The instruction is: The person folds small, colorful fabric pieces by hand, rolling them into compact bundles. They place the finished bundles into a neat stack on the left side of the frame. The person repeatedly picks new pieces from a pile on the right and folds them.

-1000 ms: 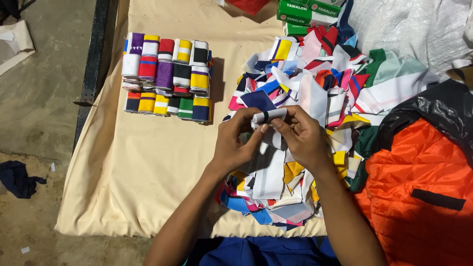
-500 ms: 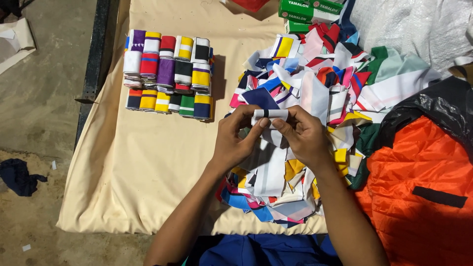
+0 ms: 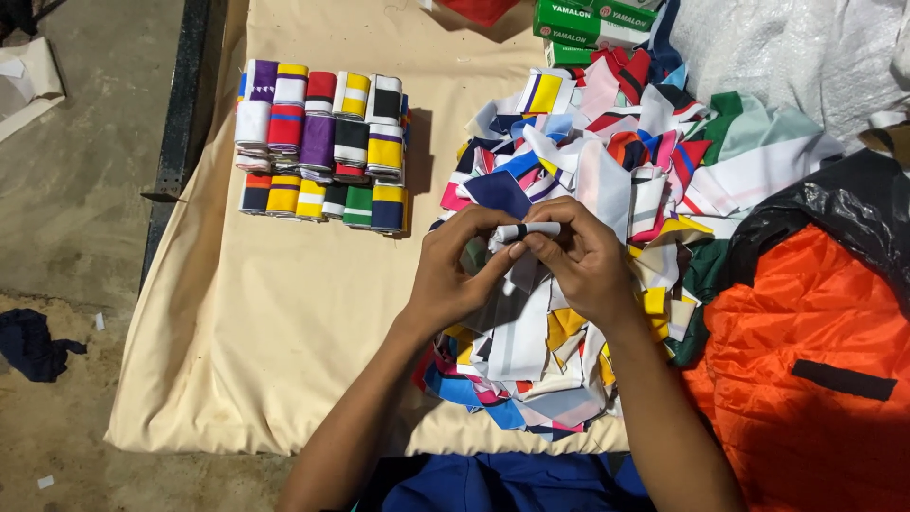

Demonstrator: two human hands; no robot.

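Observation:
My left hand [image 3: 457, 275] and my right hand [image 3: 585, 256] meet above a heap of loose coloured fabric strips [image 3: 607, 180]. Together they pinch a small white strip with a dark band [image 3: 527, 231], rolled tight at its top, its tail hanging down between the hands. To the left, several finished fabric rolls [image 3: 322, 147] in many colours lie packed in neat rows on the cream cloth [image 3: 284, 322].
An orange and black bag [image 3: 815, 322] lies at the right. Green boxes [image 3: 588, 24] and a white sack [image 3: 806, 57] sit at the back. A dark metal bar [image 3: 180, 123] runs along the cloth's left edge, concrete floor beyond, with a dark rag [image 3: 33, 343].
The hands have stayed over the heap, fingers turning the white strip tighter into a roll. The view has shifted slightly.

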